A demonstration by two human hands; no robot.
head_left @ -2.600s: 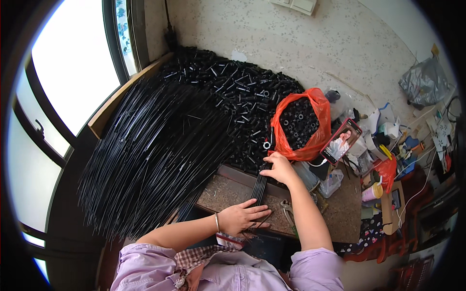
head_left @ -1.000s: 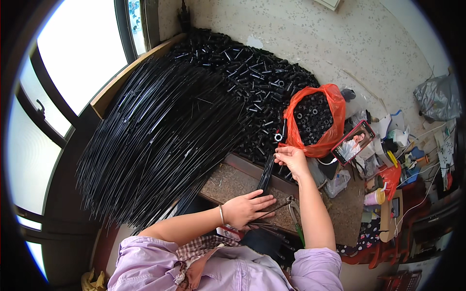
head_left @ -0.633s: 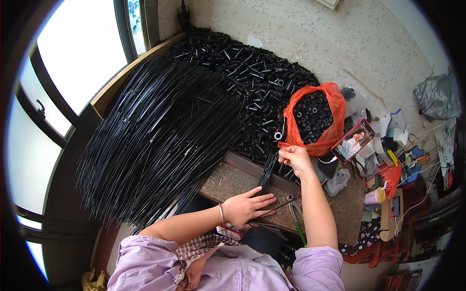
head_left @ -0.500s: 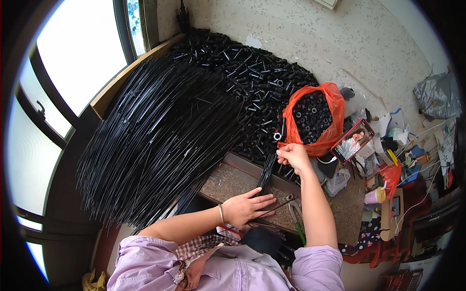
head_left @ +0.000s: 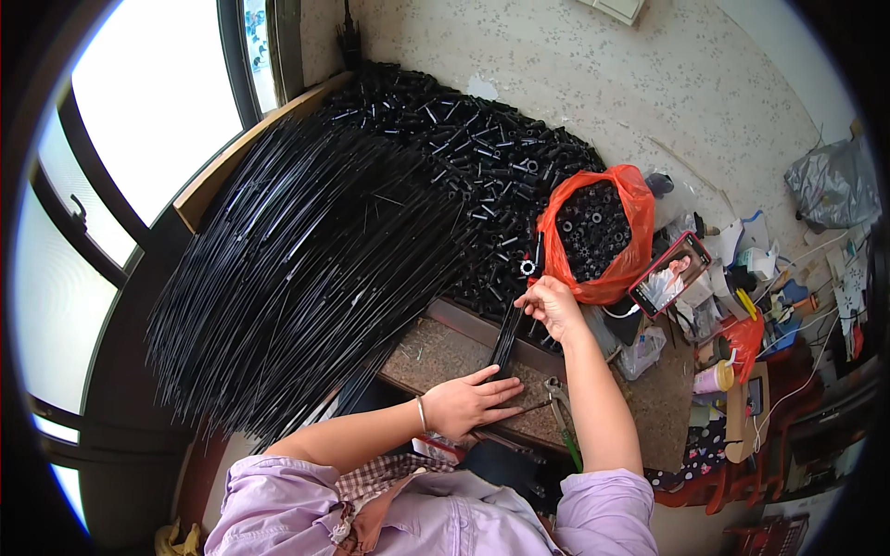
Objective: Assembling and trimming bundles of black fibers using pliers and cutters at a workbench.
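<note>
A great fan of long thin black rods spreads from the window side across the left and middle of the view, its ends converging toward the person's lap. Behind it, against the speckled floor, lies a heap of short black plastic tubes, reaching down to the far edge of the bench. The brown stone-topped bench sits just in front of the person, with a darker raised strip along its far edge. To the right of the heap stands an orange plastic bag, open at the top and filled with small black ring-shaped parts.

A small bundle of black rods lies across the bench, running from the near hand up to the far one. The left hand rests flat and open on the bench, fingers stretched out, pressing on the near end of the bundle. The right hand is closed around the far end of the bundle, near the orange bag, with a small white-and-black ring just above its fingers.

A smartphone in a red case leans beside the bag with its screen lit. A pair of pliers with green handles lies on the bench by the right forearm.
</note>
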